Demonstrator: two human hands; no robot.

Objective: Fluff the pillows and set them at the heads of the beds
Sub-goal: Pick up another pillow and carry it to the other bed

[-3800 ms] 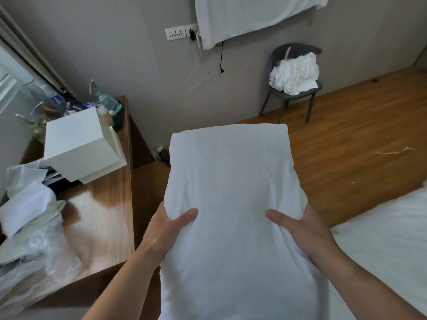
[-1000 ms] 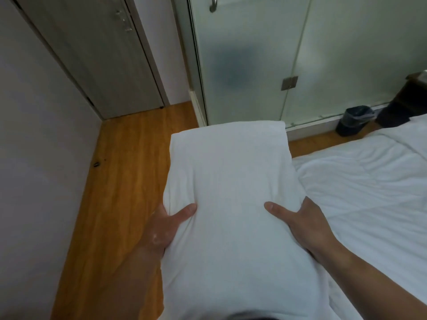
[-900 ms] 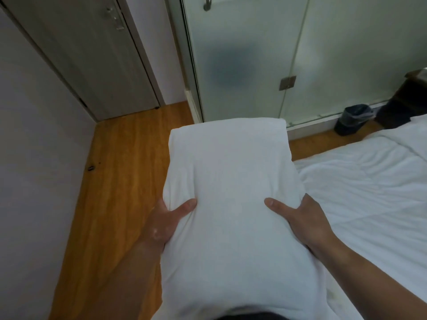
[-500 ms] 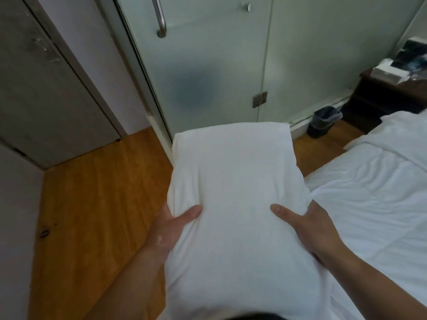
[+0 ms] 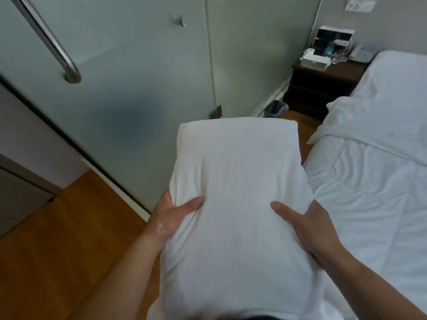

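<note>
While both hands [image 5: 171,219] [image 5: 309,225] clasp it, soft rectangular white pillow [image 5: 235,185] creases.

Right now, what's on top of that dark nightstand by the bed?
On the nightstand: a white box, a dark-fronted case, and a phone amid tangled cables. The bed covers its right end.

Both forearms are bare, no sleeves, watch or rings on the hands.
</note>
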